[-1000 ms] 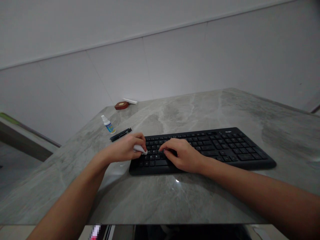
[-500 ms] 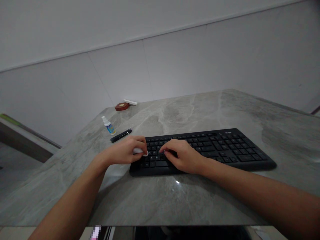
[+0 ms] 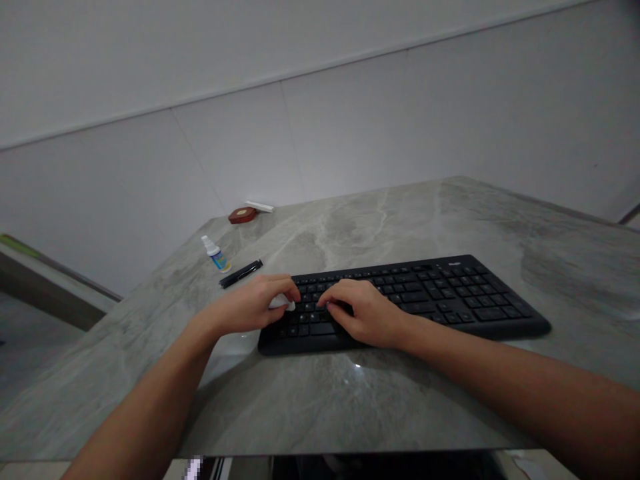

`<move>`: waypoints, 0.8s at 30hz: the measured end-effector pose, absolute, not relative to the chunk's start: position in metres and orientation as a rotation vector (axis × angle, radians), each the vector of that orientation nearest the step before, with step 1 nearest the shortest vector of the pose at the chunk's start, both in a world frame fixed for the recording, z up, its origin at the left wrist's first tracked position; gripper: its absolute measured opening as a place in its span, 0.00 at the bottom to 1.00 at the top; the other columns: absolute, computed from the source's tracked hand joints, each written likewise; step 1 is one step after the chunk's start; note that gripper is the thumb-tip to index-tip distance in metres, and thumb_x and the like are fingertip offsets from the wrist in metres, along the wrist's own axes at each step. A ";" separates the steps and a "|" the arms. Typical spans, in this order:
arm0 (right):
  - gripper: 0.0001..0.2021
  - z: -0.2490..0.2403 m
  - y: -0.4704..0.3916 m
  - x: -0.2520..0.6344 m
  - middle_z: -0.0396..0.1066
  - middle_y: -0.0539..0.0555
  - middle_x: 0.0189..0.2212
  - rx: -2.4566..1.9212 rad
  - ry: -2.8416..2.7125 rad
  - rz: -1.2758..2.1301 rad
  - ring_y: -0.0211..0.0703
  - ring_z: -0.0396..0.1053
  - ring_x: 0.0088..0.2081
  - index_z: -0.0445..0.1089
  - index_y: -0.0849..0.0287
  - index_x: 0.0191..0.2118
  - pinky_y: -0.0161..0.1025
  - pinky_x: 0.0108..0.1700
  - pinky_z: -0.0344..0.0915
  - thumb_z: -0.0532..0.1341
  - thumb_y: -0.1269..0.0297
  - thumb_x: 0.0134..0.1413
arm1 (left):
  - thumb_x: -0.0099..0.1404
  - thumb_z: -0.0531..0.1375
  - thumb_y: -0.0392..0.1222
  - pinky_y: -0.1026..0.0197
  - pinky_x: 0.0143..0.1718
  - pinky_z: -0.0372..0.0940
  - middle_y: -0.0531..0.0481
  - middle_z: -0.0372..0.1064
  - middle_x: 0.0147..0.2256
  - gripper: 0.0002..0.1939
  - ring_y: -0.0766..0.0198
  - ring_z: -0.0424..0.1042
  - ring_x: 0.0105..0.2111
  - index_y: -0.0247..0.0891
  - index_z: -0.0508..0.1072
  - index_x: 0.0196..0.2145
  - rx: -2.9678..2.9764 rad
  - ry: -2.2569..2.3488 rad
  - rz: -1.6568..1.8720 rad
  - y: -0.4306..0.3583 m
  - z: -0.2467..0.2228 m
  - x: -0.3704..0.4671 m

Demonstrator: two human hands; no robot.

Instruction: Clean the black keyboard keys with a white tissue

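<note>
A black keyboard (image 3: 480, 300) lies at a slant on the grey marbled table. My left hand (image 3: 263, 301) is over its left end, fingers curled round a small white item (image 3: 280, 303) that looks like a cloth or tissue. Over the keys just right of it, my right hand (image 3: 363, 310) is bent, thumb and fingertips close together at the letter keys. Whatever it may pinch is too small to make out. My hands are apart, with a few keys showing between them.
Beyond my left hand lie a black pen-like tool (image 3: 241, 274) and a small white spray bottle (image 3: 217, 254) with a blue label. A red-brown box (image 3: 242, 215) and a white strip (image 3: 260, 207) are by the wall. The table's front edge (image 3: 350, 455) runs below my forearms.
The fingers of my left hand have shifted slightly right over the keys, the white item still in them. My right hand has barely moved. The view has tilted slightly.
</note>
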State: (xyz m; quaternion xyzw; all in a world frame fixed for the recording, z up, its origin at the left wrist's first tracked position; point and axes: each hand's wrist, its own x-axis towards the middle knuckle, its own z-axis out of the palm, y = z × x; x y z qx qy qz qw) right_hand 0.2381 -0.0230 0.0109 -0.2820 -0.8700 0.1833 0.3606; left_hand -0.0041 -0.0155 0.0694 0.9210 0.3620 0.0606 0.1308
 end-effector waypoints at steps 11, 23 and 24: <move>0.11 0.010 -0.023 0.239 0.76 0.53 0.35 -0.716 -2.243 0.476 0.41 0.72 0.37 0.74 0.59 0.38 0.39 0.43 0.66 0.56 0.76 0.54 | 0.59 0.56 0.31 0.57 0.44 0.63 0.50 0.70 0.40 0.15 0.59 0.69 0.41 0.40 0.69 0.44 2.638 1.119 0.097 -0.021 0.069 -0.002; 0.11 0.011 -0.023 0.238 0.76 0.53 0.34 -0.711 -2.243 0.474 0.41 0.72 0.37 0.74 0.60 0.37 0.38 0.43 0.66 0.56 0.76 0.54 | 0.57 0.55 0.30 0.58 0.42 0.62 0.51 0.70 0.38 0.13 0.59 0.69 0.39 0.40 0.69 0.41 2.639 1.125 0.041 -0.022 0.073 -0.006; 0.11 0.011 -0.023 0.238 0.76 0.53 0.34 -0.710 -2.243 0.473 0.41 0.72 0.37 0.74 0.60 0.37 0.38 0.43 0.66 0.56 0.76 0.54 | 0.58 0.55 0.30 0.58 0.42 0.62 0.51 0.70 0.38 0.13 0.59 0.68 0.39 0.40 0.69 0.41 2.646 1.128 0.056 -0.022 0.073 -0.006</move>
